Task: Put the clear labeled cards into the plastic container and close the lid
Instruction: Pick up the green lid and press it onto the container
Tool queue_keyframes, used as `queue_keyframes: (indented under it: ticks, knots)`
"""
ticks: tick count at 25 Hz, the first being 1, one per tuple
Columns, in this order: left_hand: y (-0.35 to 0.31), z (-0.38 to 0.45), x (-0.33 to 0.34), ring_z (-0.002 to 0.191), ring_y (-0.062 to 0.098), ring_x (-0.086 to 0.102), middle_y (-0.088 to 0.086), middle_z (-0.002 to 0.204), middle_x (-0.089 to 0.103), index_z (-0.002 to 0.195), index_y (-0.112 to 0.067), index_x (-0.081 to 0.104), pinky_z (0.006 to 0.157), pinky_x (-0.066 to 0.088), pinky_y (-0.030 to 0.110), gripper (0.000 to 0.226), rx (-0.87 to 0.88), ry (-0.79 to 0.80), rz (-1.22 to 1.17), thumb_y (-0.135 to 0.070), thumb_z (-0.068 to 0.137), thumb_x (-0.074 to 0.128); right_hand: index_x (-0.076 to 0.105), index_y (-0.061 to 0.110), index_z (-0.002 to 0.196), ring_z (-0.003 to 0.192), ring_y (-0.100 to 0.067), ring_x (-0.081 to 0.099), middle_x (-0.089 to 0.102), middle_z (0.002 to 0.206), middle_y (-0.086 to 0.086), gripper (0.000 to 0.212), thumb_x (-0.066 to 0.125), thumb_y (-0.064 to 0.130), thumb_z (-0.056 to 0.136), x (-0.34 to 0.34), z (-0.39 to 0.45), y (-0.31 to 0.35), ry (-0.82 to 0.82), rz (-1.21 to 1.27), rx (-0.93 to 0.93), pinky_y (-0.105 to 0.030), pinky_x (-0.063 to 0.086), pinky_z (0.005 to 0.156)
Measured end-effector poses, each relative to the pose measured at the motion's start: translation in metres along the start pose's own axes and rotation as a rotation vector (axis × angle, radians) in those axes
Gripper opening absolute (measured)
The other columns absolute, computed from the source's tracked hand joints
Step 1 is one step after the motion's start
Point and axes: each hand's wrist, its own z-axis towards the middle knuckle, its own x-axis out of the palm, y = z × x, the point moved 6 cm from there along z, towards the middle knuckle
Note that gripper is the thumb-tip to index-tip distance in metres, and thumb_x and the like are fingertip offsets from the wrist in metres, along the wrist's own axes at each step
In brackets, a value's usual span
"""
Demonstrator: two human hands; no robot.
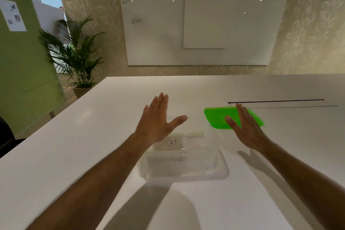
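Fingers: we spread both flat, grasping nothing | left hand [158, 117] centre frame above "CAT" card [179, 143] | right hand [244, 125] over green lid [216, 117] | clear container [183, 164] lower centre

My right hand [246, 129] covers the near right part of the green lid [218, 117], whose edges smear with blur. My left hand [158, 119] hides the far corner of the "CAT" card [179, 143]. I cannot read the lower card [177, 159] inside the container [222, 172].
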Motion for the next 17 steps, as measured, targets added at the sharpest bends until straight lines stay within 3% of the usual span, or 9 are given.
queue_keyframes:
  ticks: [7,17]
  knots:
    - [-0.066,0.066,0.049,0.153,0.023,-0.003,0.006,0.167,-0.005,0.157,-0.014,-0.003,0.123,0.005,0.053,0.109,0.063,0.124,0.134,-0.086,0.080,0.026,0.007,0.012,0.157,0.152,-0.023,0.001,0.005,0.165,-0.010,0.106,0.019,0.082,0.077,-0.037,0.033,-0.055,-0.003,-0.322,-0.037,-0.047,0.004,0.123]
    - [-0.127,0.129,0.105,0.153,0.026,-0.002,0.009,0.167,0.000,0.157,-0.012,0.000,0.122,0.005,0.054,0.111,-0.023,0.234,0.115,-0.085,0.081,0.031,0.009,0.009,0.156,0.152,-0.024,0.002,0.006,0.165,-0.013,0.108,0.019,0.082,0.077,-0.070,0.053,-0.121,-0.023,-0.403,0.078,-0.047,0.004,0.122]
